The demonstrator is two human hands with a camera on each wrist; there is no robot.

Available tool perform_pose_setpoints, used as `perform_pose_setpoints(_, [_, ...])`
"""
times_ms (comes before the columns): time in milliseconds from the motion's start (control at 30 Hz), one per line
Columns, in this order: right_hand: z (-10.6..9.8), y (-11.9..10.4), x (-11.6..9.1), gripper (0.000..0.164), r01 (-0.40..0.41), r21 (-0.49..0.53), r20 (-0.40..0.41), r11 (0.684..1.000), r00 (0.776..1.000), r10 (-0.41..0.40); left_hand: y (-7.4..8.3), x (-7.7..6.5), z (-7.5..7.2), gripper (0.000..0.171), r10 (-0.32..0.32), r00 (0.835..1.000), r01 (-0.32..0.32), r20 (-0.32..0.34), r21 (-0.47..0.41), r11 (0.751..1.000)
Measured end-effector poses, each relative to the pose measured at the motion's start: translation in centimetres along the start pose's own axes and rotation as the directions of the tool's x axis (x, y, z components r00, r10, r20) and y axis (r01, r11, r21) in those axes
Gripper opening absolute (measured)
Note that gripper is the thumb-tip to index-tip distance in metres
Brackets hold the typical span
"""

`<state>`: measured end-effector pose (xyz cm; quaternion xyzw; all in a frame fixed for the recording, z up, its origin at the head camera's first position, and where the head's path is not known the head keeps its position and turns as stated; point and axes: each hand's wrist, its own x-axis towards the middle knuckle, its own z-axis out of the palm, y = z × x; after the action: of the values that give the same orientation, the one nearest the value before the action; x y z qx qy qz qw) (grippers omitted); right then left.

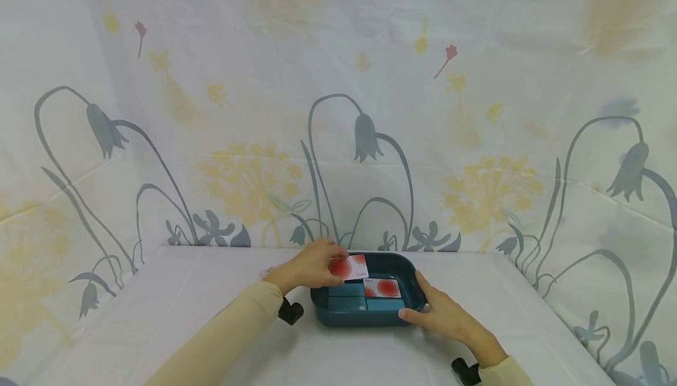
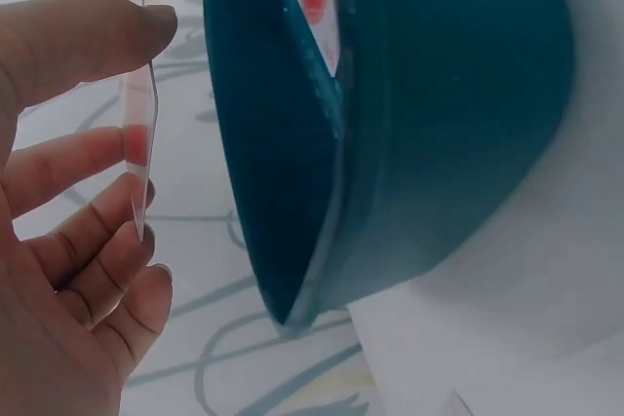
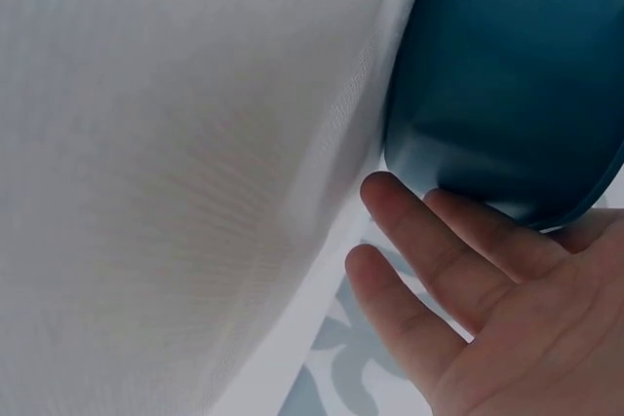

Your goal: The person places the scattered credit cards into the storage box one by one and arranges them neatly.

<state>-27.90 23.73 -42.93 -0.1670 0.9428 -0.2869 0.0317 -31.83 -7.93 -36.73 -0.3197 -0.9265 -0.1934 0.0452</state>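
In the head view my left hand (image 1: 317, 264) pinches a thin white card (image 1: 358, 267) with a red round print, over the left part of a dark teal tub (image 1: 365, 319). The left wrist view shows that card (image 2: 142, 143) edge-on, between thumb and fingers beside the tub (image 2: 458, 94). A second red-and-white card (image 1: 382, 288) lies inside the tub, among teal rectangular pieces (image 1: 347, 304). My right hand (image 1: 444, 314) rests at the tub's right end, thumb at the front corner. Its fingers (image 3: 429, 241) look straight and spread along the tub wall (image 3: 507, 75).
A white cloth (image 1: 174, 304) covers the table. Behind my left wrist, a pale pinkish item (image 1: 271, 269) lies on it, mostly hidden. A flower-printed curtain (image 1: 338, 80) hangs behind the table and along its sides.
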Motion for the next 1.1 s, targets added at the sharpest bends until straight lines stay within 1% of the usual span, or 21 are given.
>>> perform_pose_setpoints(100, [0.0,0.1,0.1,0.099,0.006,-0.001,0.002,1.000,1.000,-0.006,0.3,0.7,0.0,0.047,0.004,1.000,-0.004,0.019,0.006,1.000])
perform_pose_setpoints(300, [0.1,0.2,0.1,0.100,0.007,-0.005,0.003,1.000,1.000,-0.007,0.9,2.2,0.2,0.050,-0.038,0.997,0.039,0.069,-0.021,0.999])
perform_pose_setpoints(367, [0.1,0.2,0.0,0.100,0.006,-0.004,0.003,1.000,1.000,-0.006,1.2,2.6,0.3,0.050,-0.039,0.996,0.041,0.082,-0.020,0.999])
perform_pose_setpoints(433, [0.1,0.2,0.0,0.100,0.004,-0.002,0.006,1.000,1.000,-0.004,1.5,3.0,0.4,0.048,-0.030,0.996,0.031,0.083,-0.012,0.999])
perform_pose_setpoints(600, [0.1,0.4,0.0,0.100,-0.003,0.004,0.004,1.000,1.000,0.003,1.9,4.0,0.5,0.046,0.021,0.997,-0.023,0.071,0.023,0.999])
perform_pose_setpoints(700, [0.1,0.5,0.0,0.100,-0.005,0.010,0.007,1.000,1.000,0.005,2.1,4.5,0.7,0.048,0.015,0.997,-0.014,0.077,-0.002,1.000])
perform_pose_setpoints(833, [0.1,0.5,0.0,0.099,-0.009,0.027,0.016,1.000,1.000,0.009,2.3,5.1,1.4,0.049,-0.014,0.996,0.016,0.084,-0.018,1.000])
perform_pose_setpoints(933, [0.1,0.5,0.1,0.099,-0.015,0.034,0.012,0.999,1.000,0.014,2.5,5.7,1.9,0.050,-0.024,0.996,0.024,0.088,0.003,1.000])
perform_pose_setpoints(1100, [0.2,0.6,0.1,0.099,-0.021,0.031,0.017,0.999,1.000,0.021,2.5,6.6,2.8,0.050,-0.024,0.994,0.020,0.103,0.041,0.999])
